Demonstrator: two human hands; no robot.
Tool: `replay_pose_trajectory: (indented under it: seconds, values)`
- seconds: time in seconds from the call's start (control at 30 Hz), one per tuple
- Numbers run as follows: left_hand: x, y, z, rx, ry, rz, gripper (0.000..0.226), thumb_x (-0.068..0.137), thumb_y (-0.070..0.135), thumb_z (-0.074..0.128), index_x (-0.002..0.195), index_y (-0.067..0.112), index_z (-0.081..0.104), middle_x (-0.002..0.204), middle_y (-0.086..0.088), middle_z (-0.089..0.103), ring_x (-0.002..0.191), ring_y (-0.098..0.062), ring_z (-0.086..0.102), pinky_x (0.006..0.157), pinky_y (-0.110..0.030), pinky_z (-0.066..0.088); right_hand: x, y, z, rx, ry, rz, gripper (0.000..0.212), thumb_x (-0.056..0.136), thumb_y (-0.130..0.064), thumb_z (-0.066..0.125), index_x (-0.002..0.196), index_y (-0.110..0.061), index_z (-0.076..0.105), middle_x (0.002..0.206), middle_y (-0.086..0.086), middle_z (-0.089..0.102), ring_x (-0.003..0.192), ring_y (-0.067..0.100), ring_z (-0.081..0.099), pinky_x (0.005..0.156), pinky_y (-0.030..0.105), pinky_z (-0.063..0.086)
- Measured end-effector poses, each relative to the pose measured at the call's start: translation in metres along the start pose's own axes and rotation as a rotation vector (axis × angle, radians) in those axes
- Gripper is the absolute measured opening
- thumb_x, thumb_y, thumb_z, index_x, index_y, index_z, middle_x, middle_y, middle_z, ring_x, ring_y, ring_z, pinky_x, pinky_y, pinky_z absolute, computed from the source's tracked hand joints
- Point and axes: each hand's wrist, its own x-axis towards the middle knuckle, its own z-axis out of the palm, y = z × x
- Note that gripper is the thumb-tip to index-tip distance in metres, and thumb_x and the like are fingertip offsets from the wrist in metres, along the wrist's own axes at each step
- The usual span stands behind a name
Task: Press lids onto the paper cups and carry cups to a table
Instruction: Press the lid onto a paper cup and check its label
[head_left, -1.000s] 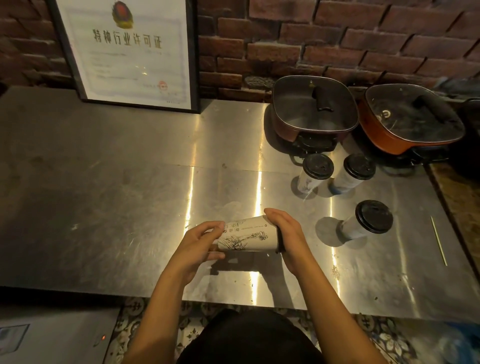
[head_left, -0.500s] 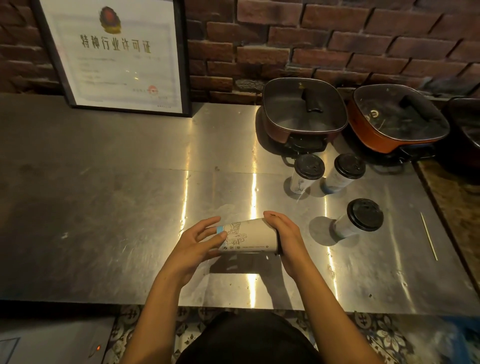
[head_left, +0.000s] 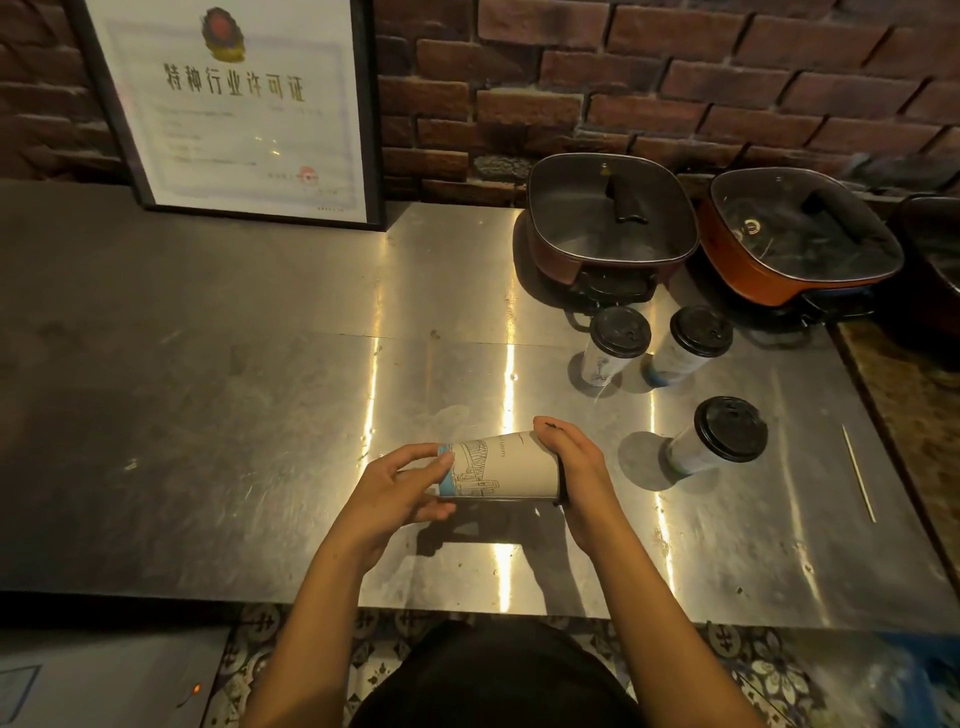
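Cup (head_left: 498, 465) horizontal, axis left-right: base left, mouth right.

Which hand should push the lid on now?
Probably the right hand: its palm covers the lid end of the cup, while the left hand only steadies the base.

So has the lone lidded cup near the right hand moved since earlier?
No. The lone lidded cup stands in the same spot beside the thin stick; only the camera shifted.
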Motion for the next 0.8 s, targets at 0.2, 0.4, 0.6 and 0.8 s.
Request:
replay_pose_trajectory:
  seconds: [0.2, 0.4, 0.6, 0.8]
  values:
    - [-0.002, 0.001, -0.006, 0.034, -0.047, 0.070, 0.041, 0.089, 0.020, 0.077, 0.128, 0.027, 0.066, 0.126, -0.005, 0.071, 0.112, -0.027, 0.072, 0.093, -0.044, 0.062, 0.001, 0.004, 0.000, 0.007, -0.008, 0.016, 0.047, 0.075, -0.051, 0.067, 0.116, -0.028, 0.068, 0.114, 0.006, 0.069, 0.103, 0.023, 0.068, 0.055, 0.020, 0.054]
    - [0.000, 0.005, 0.000, 0.058, -0.050, 0.031, 0.030, 0.093, 0.033, 0.071, 0.123, 0.030, 0.067, 0.120, -0.012, 0.071, 0.088, -0.035, 0.078, 0.081, -0.040, 0.065, 0.001, 0.004, -0.004, -0.009, -0.001, -0.001, 0.035, 0.088, -0.046, 0.069, 0.116, -0.027, 0.068, 0.115, 0.006, 0.069, 0.105, 0.024, 0.068, 0.059, 0.021, 0.055]
    - [0.000, 0.004, 0.000, 0.075, -0.072, 0.057, 0.051, 0.088, 0.038, 0.072, 0.137, 0.035, 0.056, 0.123, -0.004, 0.071, 0.100, -0.030, 0.077, 0.084, -0.038, 0.064, -0.001, -0.002, -0.006, 0.050, -0.020, 0.028, 0.029, 0.076, -0.046, 0.069, 0.098, -0.029, 0.075, 0.098, 0.004, 0.074, 0.086, 0.017, 0.072, 0.050, 0.021, 0.051]
    - [0.000, 0.003, -0.002, 0.068, -0.097, 0.061, 0.038, 0.092, 0.027, 0.074, 0.128, 0.026, 0.065, 0.120, -0.011, 0.075, 0.096, -0.030, 0.077, 0.081, -0.035, 0.062, -0.001, -0.004, -0.009, 0.038, -0.027, 0.015, 0.025, 0.077, -0.046, 0.068, 0.097, -0.032, 0.075, 0.096, -0.001, 0.074, 0.083, 0.012, 0.072, 0.053, 0.021, 0.053]
